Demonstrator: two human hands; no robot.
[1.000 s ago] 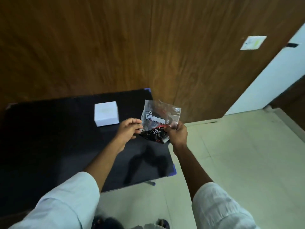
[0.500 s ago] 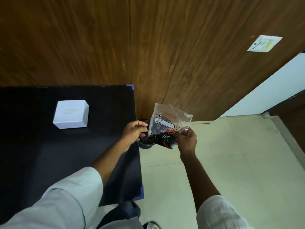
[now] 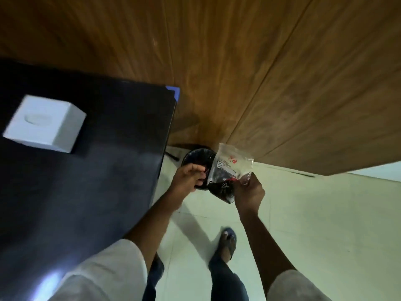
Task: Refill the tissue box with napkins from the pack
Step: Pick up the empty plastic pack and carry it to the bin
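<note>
The white tissue box point(image 3: 44, 123) stands on the black table point(image 3: 97, 170) at the left, apart from both hands. A clear plastic pack point(image 3: 230, 170) with dark and red contents hangs beyond the table's right edge, over a round black bin point(image 3: 196, 155) on the floor. My right hand point(image 3: 248, 192) grips the pack's lower right side. The curled fingers of my left hand point(image 3: 187, 179) pinch the pack's left edge. Blur hides what the pack contains.
A wood-panelled wall point(image 3: 238, 72) rises behind the table and the bin. The floor point(image 3: 314, 224) is pale tile. My sandalled foot point(image 3: 227, 242) stands on it just below the hands. A blue corner point(image 3: 173, 91) marks the table's far right end.
Both hands have carried the pack rightward, off the table and out over the bin on the floor. The view has swung down, and the tissue box now sits further left.
</note>
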